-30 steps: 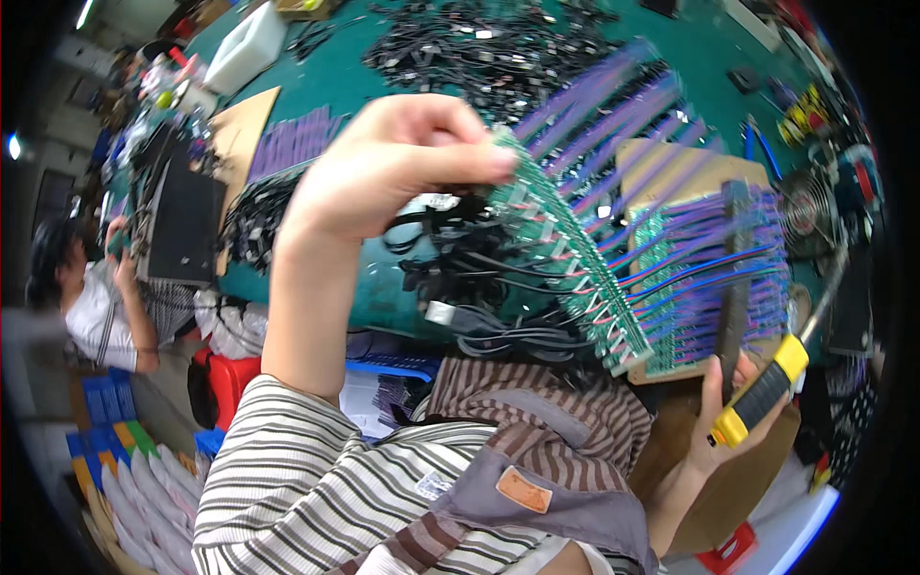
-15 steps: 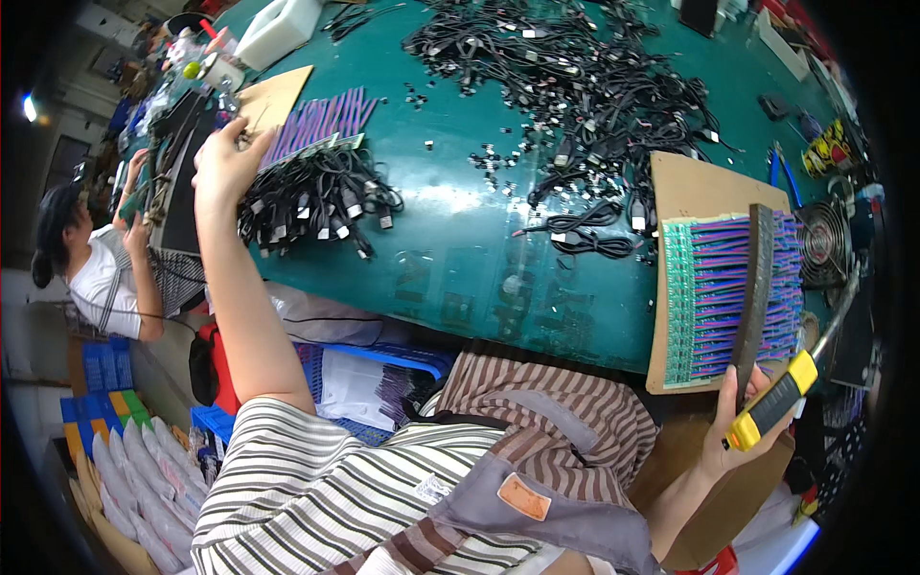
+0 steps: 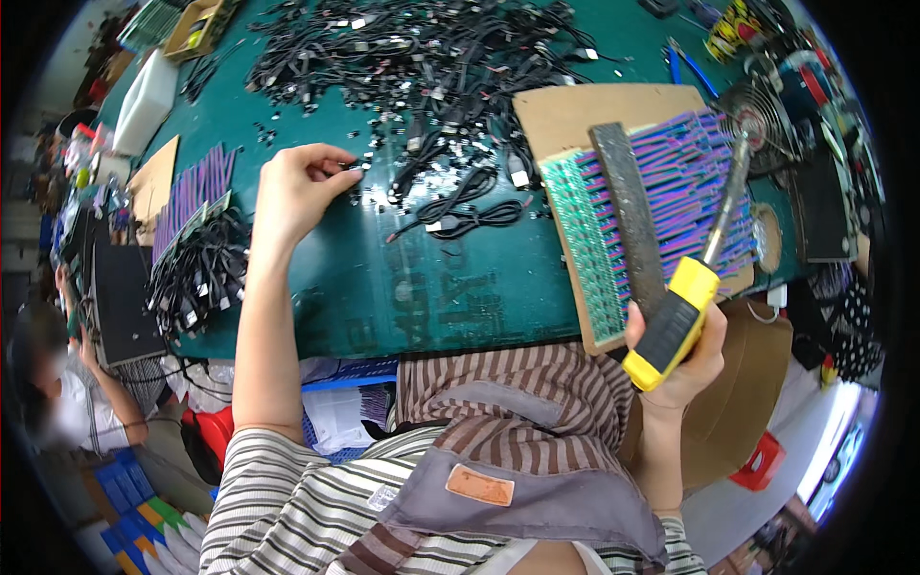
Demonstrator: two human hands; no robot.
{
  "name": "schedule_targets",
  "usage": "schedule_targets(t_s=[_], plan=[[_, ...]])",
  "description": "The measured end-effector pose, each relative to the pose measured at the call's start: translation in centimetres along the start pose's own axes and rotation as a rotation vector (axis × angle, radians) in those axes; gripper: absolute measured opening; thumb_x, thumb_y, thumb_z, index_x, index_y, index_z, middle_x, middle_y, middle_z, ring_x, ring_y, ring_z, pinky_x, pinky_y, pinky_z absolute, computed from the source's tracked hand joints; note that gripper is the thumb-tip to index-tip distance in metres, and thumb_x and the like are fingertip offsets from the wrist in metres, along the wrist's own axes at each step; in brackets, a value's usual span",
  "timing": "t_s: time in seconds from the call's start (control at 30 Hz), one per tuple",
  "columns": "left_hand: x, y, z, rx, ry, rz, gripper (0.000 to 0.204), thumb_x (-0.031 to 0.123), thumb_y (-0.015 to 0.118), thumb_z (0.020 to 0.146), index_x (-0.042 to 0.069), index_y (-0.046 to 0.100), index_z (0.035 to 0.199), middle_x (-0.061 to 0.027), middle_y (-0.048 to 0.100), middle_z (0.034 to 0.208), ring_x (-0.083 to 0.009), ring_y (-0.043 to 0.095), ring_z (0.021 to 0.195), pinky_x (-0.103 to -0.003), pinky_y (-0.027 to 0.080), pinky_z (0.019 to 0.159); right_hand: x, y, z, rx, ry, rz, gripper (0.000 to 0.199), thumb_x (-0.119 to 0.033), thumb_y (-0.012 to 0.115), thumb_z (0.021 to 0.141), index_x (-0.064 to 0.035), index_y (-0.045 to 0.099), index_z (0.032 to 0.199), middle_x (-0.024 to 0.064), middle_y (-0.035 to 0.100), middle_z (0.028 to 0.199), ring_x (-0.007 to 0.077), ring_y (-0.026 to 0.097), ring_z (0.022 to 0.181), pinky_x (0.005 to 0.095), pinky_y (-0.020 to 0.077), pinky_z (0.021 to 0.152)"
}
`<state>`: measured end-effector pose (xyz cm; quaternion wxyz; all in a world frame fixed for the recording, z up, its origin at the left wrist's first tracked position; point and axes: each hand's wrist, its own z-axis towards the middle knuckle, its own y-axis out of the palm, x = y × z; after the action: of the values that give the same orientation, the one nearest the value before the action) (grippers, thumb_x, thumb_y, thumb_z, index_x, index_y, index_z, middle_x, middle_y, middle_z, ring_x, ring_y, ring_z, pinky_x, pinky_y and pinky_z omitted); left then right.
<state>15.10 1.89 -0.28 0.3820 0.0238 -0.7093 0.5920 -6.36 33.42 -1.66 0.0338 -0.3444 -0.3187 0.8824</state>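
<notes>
My left hand (image 3: 295,196) hovers low over the table's middle, thumb and forefinger pinched together at the edge of scattered small black and silver pieces (image 3: 388,158). Whether a piece sits between the fingertips is too small to tell. My right hand (image 3: 695,369) grips a soldering iron (image 3: 671,321) with a yellow and black handle, its metal shaft slanting up and away. Beneath it, a brown board (image 3: 613,105) carries a row of green circuit boards (image 3: 589,244) with purple-blue wires (image 3: 685,192). A dark flat bar (image 3: 628,206) lies across the wires, its near end by my right thumb.
Black cables (image 3: 412,48) heap across the far table; two coiled cables (image 3: 470,216) lie nearer. A bundle of black cables with purple wires (image 3: 196,192) rests at left. Blue-handled pliers (image 3: 692,69) and a round fan (image 3: 757,125) stand far right. Another person (image 3: 81,402) sits at left.
My left hand has moved right, from the cable bundle with purple wires to the small loose pieces. The view has shifted right. The soldering iron stays in my right hand, now over the wires.
</notes>
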Motion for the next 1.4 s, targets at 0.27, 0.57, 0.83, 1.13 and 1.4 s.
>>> schedule_targets(t_s=[0.27, 0.57, 0.83, 1.13, 1.4], plan=[[0.4, 1.2, -0.7, 0.16, 0.356, 0.317, 0.01, 0.01, 0.068, 0.079, 0.002, 0.07, 0.084, -0.0093, 0.065, 0.078, -0.0244, 0.061, 0.071, -0.033, 0.045, 0.072, -0.5, -0.1, 0.1, -0.056, -0.026, -0.079, 0.057, -0.011, 0.085, 0.062, -0.0033, 0.052, 0.108, 0.0021, 0.06, 0.078, 0.0101, 0.057, 0.067, 0.0238, 0.0475, 0.066], [-0.9, 1.6, -1.9, 0.269, 0.672, 0.511, 0.014, 0.008, 0.062, 0.083, 0.004, 0.066, 0.095, -0.0082, 0.063, 0.087, -0.0252, 0.057, 0.082, -0.035, 0.042, 0.076, -1.1, -0.1, 0.2, -0.063, 0.024, -0.012, 0.059, -0.012, 0.086, 0.061, -0.004, 0.052, 0.108, 0.002, 0.061, 0.08, 0.0101, 0.058, 0.068, 0.0245, 0.0483, 0.067], [1.5, 2.1, -2.3, 0.359, 0.471, 0.305, 0.011, 0.006, 0.062, 0.085, 0.003, 0.062, 0.095, -0.0082, 0.063, 0.083, -0.0212, 0.061, 0.078, -0.032, 0.044, 0.079, -1.8, -1.4, 0.6, -0.054, 0.209, 0.114, 0.053, -0.004, 0.085, 0.062, -0.0009, 0.055, 0.107, 0.0053, 0.064, 0.088, 0.0117, 0.061, 0.082, 0.0253, 0.0484, 0.074], [12.1, 7.4, -3.7, -0.178, 0.49, -0.561, 0.014, -0.004, 0.061, 0.084, -0.001, 0.067, 0.097, -0.0077, 0.069, 0.089, -0.013, 0.065, 0.08, -0.025, 0.05, 0.075, -2.5, -5.0, 0.6, 0.032, 0.487, 0.753, 0.058, -0.04, 0.047, 0.095, 0.0051, 0.039, 0.129, 0.0162, 0.059, 0.098, 0.0096, 0.048, 0.064, 0.0221, 0.0408, 0.052], [12.6, 9.1, -1.9, 0.155, 0.922, -0.055, 0.016, 0.009, 0.072, 0.072, 0.012, 0.07, 0.087, 0.0008, 0.066, 0.092, -0.0163, 0.06, 0.088, -0.032, 0.037, 0.081, -4.2, -4.5, -0.3, -0.103, 0.621, 1.065, 0.052, -0.033, 0.047, 0.095, 0.0032, 0.031, 0.129, 0.0239, 0.056, 0.112, 0.0114, 0.05, 0.068, 0.0219, 0.0463, 0.048]])
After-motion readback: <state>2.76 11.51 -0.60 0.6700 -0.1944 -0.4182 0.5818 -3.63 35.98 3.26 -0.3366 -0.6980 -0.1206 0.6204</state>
